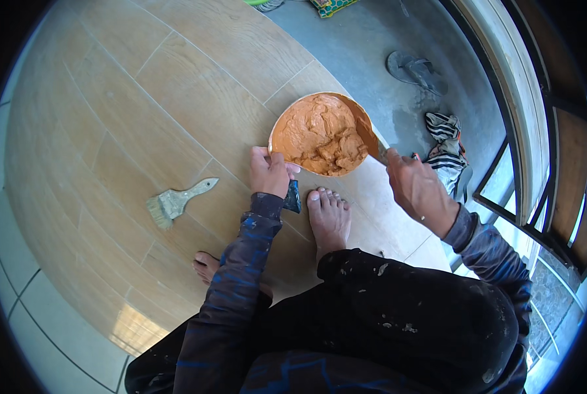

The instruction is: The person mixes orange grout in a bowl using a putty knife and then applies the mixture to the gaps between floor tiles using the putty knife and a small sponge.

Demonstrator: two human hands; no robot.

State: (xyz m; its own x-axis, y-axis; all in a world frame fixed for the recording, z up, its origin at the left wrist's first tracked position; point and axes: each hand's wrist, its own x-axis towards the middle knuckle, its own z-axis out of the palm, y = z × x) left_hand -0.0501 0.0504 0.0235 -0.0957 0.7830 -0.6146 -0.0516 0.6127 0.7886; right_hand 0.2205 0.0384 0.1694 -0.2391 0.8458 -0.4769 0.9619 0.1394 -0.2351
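A round white-rimmed bucket [273, 125] stands on the wood-look tiles, holding thick orange paste [319, 131] with an uneven, stirred surface. My left hand [270, 172] grips its near-left rim, fingers closed. Just below that hand is a small dark, bluish item [292, 197]; whether the hand touches it I cannot tell. My right hand [419, 187] is wrapped round the handle of a flat-bladed putty knife [381, 148], which meets the bucket's right edge. My fingers cover most of the handle, and the blade's tip is hard to make out.
A wide paintbrush [180, 201] lies on the tiles to the left. My bare foot [329, 220] is just below the bucket. Past the tiled edge, a dark flip-flop [417, 72] and striped cloth [446, 148] lie on grey floor. A dark-framed structure [549, 131] stands at the right.
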